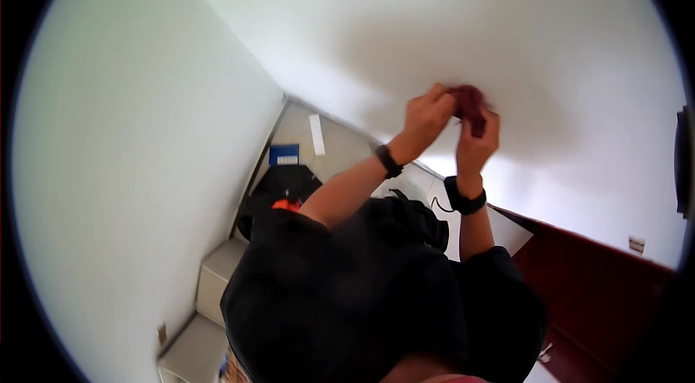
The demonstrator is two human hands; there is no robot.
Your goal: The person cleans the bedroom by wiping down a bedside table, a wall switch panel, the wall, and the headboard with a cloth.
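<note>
A small dark red bundle [470, 102], which looks like soft crumpled cloth, is held up in front of the white wall between my two hands. The fingers of my left hand [427, 119] pinch its left edge. My right hand [479, 142] grips its lower right part from below, fingers closed. Parts of the bundle are hidden behind the fingertips, and its exact kind is too blurred to make out. Each wrist wears a black band.
White walls [145, 129] meet in a corner ahead. On the floor lie a blue box [284, 154], a white strip [317, 135] and a black bag-like item [279, 191] with an orange patch. Dark red furniture [594, 274] stands at the right.
</note>
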